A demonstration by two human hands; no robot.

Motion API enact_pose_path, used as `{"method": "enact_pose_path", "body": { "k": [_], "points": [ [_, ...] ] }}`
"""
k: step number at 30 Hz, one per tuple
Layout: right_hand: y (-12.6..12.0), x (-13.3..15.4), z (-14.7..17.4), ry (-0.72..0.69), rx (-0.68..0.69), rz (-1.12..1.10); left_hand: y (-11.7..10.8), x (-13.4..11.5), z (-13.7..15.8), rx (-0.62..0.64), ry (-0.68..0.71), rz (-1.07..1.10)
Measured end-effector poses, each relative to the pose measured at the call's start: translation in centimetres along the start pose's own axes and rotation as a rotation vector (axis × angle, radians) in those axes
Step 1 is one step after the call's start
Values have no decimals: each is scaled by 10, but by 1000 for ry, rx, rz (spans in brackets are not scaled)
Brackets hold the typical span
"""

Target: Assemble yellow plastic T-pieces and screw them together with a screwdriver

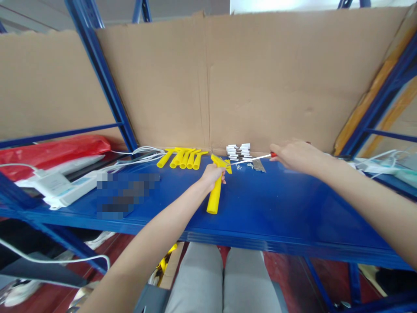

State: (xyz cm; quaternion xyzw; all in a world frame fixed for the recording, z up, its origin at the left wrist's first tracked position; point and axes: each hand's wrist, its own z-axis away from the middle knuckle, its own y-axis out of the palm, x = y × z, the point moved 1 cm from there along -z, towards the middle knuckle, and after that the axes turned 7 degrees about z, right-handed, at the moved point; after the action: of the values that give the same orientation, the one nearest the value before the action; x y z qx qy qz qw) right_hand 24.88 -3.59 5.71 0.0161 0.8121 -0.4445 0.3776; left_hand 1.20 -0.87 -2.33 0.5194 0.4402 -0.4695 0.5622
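My left hand (212, 174) is wrapped round the neck of a yellow T-shaped plastic handle (214, 199), whose tube points toward me. In my right hand (289, 153) is a screwdriver (256, 158) with a red grip and a long shaft. Its shaft reaches left to the head of the yellow handle; whether the tip sits in a screw is too small to tell. Behind it lies a stack of white and brown pieces (238, 151). Small pale bits (249, 165) and a grey flat piece (259, 165) rest beside the shaft.
Several more yellow handles (182, 158) lie in a row at the back of the blue shelf (260, 208). To the left are a white power strip (70, 189), cables, a red bag (58, 152) and a blurred-out object (127, 195). Cardboard (267, 78) walls the back.
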Motion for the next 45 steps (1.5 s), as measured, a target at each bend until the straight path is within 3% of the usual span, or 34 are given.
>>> {"method": "enact_pose_path", "body": {
  "k": [9, 17, 24, 29, 38, 45],
  "points": [
    [-14, 19, -3, 129, 233, -173, -6, -5, -2, -58, 32, -117],
    [0, 22, 4, 154, 259, -234, -11, -5, -7, -72, 50, -215],
    [32, 31, 13, 177, 147, -470, -16, -10, -7, -74, 168, -368],
    [48, 40, 19, 200, 53, -384, -20, -15, -7, -88, 196, -469],
    [46, 56, 18, 204, 114, -319, -24, -15, -10, -124, 133, -400],
    [47, 57, 20, 194, 66, -281, -25, -13, -10, -107, 107, -365]
  ]
}}
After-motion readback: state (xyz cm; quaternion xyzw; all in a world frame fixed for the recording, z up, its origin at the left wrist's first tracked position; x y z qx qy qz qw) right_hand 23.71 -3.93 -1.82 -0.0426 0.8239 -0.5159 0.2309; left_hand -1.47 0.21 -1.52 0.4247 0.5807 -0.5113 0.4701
